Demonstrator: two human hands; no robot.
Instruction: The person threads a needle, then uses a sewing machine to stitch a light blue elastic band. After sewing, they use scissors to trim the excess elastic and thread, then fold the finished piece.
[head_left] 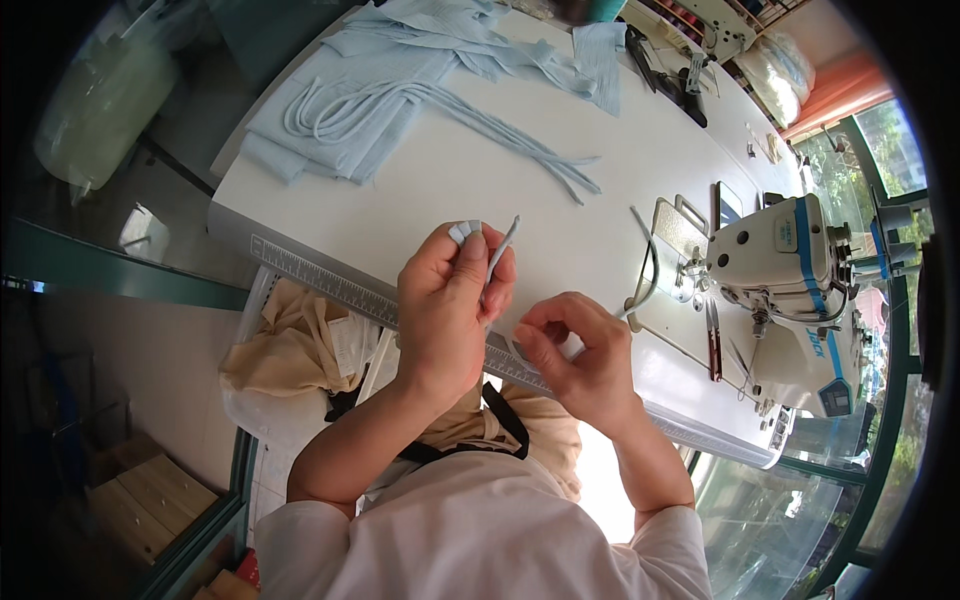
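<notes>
My left hand [445,300] is closed in front of the table edge, gripping a light blue fabric cord [503,246] whose one end sticks up past the fingers. More pale blue fabric shows over its fingertips, looped or folded. To its right, my right hand [585,355] is curled in a pinch on a light blue cord too. From behind that hand a length of cord [652,270] bends up beside the sewing machine plate. Whether both hands hold one and the same cord is hidden by the fingers.
A white sewing machine [765,250] stands at the right, with dark-handled snips [713,340] near it. Folded light blue fabric [330,130] and a bundle of cords [480,122] lie at the far left. A ruler strip [330,288] lines the table's front edge. Beige cloth [290,345] hangs below.
</notes>
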